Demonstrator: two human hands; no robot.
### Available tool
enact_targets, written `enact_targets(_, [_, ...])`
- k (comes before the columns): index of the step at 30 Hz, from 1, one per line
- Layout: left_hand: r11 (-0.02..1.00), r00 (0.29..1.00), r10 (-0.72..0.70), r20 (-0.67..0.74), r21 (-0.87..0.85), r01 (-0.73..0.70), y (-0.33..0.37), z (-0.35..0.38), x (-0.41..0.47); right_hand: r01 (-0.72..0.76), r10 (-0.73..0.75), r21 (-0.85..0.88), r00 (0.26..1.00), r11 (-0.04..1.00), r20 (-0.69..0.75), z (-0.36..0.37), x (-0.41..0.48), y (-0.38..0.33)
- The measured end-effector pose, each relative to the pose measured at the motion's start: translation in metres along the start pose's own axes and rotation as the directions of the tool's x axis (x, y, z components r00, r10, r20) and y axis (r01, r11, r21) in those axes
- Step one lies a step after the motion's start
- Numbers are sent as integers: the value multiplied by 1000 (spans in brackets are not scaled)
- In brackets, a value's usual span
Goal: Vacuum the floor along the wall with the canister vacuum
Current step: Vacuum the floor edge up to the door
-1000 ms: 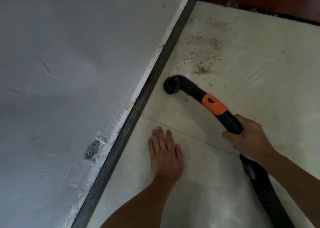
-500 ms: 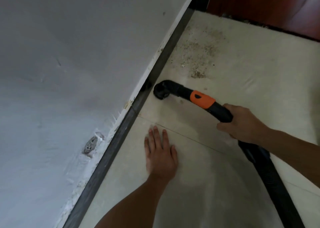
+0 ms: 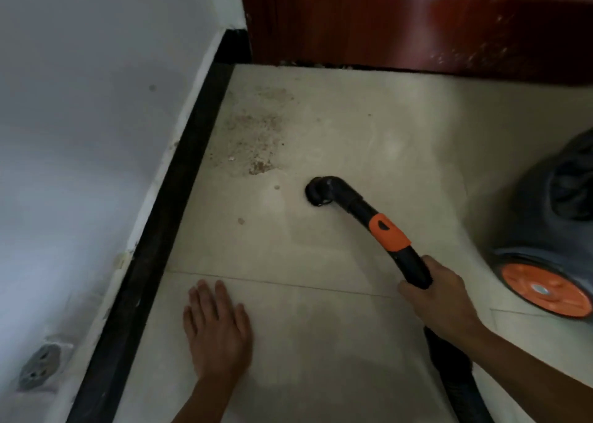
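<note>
Beside the dark baseboard [image 3: 179,198] the left hand [image 3: 218,329] is resting flat on the floor [image 3: 337,358], its grip wide and empty, while farther along a patch of brown grit [image 3: 256,140] is lying uncollected, so the job looks only partly done. The nozzle [image 3: 317,193] is pointing down just right of that grit, and the right hand [image 3: 439,304] is wrapping its grip round the black hose handle [image 3: 412,268]. At far right the canister vacuum [image 3: 552,230] is standing, contents hidden.

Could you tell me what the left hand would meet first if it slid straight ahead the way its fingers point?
Bare tile at first, then probably the scattered dirt patch beside the dark baseboard; the left hand angles slightly wallward, so it may graze the baseboard instead.
</note>
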State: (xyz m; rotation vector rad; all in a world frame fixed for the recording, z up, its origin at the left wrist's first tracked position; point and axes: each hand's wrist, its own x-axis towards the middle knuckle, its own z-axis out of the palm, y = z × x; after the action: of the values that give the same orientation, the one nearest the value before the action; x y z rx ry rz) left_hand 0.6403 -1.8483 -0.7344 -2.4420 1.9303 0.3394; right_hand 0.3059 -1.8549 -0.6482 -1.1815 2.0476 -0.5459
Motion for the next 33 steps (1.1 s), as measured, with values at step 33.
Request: enact_targets(33, [996,997,78,-1,-35,-78,46,4,69,128,-140,86,978,988,157,57,71,-78])
